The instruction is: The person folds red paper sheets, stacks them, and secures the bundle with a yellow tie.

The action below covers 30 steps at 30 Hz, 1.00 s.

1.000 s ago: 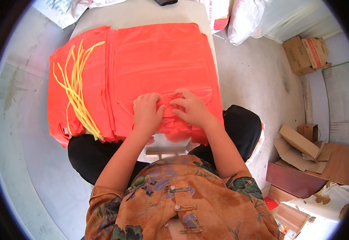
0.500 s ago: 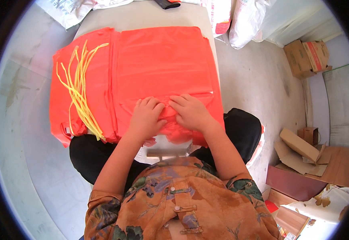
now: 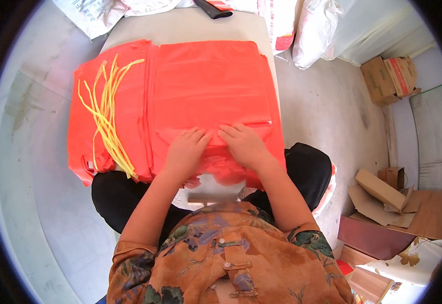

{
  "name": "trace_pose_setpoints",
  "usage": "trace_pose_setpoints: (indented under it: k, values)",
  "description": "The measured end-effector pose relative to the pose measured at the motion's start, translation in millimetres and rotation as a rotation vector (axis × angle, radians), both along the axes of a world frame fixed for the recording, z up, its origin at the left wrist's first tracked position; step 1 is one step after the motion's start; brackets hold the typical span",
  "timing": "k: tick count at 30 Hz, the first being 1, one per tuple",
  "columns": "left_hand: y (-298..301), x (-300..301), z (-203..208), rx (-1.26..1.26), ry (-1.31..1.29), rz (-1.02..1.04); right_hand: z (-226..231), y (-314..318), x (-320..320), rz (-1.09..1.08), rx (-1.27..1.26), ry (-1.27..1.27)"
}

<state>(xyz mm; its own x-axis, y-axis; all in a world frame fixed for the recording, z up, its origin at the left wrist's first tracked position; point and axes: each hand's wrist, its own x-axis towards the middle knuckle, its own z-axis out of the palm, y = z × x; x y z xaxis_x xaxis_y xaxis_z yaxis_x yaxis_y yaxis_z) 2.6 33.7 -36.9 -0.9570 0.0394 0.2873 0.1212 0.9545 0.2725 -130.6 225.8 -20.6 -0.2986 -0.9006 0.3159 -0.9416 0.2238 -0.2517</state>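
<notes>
In front of me lies a stack of flat red plastic bags (image 3: 208, 81). My left hand (image 3: 186, 152) and my right hand (image 3: 245, 147) rest side by side on its near part, fingers stretched forward over a folded, crumpled section. A small gap separates the fingertips; the thumbs are mostly hidden. Loose red plastic hangs over the near edge between my wrists. A second stack of red bags (image 3: 135, 101) adjoins on the left, with a bundle of yellow strips (image 3: 107, 121) lying across it.
The stacks lie on a light table (image 3: 145, 25). White sacks (image 3: 315, 35) and a black object (image 3: 214, 9) are at the far end. Cardboard boxes (image 3: 378, 81) stand on the right, with opened cardboard (image 3: 378, 190) nearer. My knees flank the table's near edge.
The view has shifted slightly, so the scene sits a little lower. My left fingers have straightened and its thumb has tucked in; both hands stay at the same fold.
</notes>
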Motion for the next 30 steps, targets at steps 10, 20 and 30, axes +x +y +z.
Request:
trace_pose_setpoints:
  k: [10, 20, 30]
  values:
    - [-20, 21, 61, 0.377, -0.298, 0.051, 50, 9, -21, -0.005, 0.486, -0.364]
    - [-82, 1, 18, 0.713, -0.262, 0.404, 49, -58, -101, -0.173, 0.689, -0.498]
    - [-59, -6, 16, 0.164, -0.227, 0.548, 15, -33, -58, -0.152, 0.211, -0.070]
